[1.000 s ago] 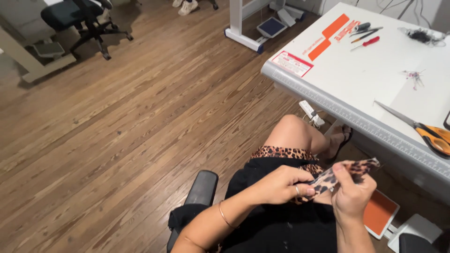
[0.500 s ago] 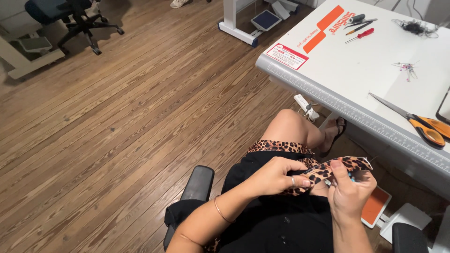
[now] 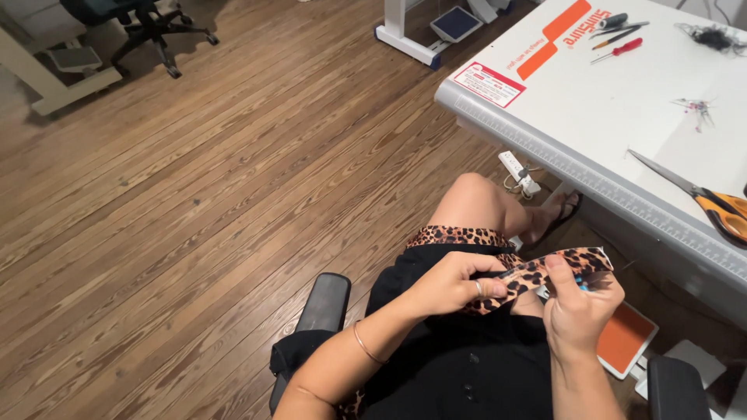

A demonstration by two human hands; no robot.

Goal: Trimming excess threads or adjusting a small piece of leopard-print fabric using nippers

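Note:
Over my lap, both hands hold a narrow strip of leopard-print fabric (image 3: 556, 267). My left hand (image 3: 451, 281) pinches its left end between thumb and fingers; a ring shows on one finger and a thin bangle on the wrist. My right hand (image 3: 577, 303) grips the strip's right part, thumb pressed on top. The strip runs slanting up to the right. I sit on a black chair (image 3: 325, 305) in black clothing with a leopard-print hem (image 3: 457, 235) over my bare knee.
A white worktable (image 3: 591, 101) with a ruler edge stands at the right, bearing orange-handled scissors (image 3: 704, 198), screwdrivers (image 3: 618, 39) and pins (image 3: 695, 107). A power strip (image 3: 519, 171) lies on the wooden floor. An office chair (image 3: 144, 23) stands far left. An orange pad (image 3: 626, 338) lies under the table.
The camera view has shifted slightly. My hands stay on the strip over my lap, the strip now stretched straighter between them.

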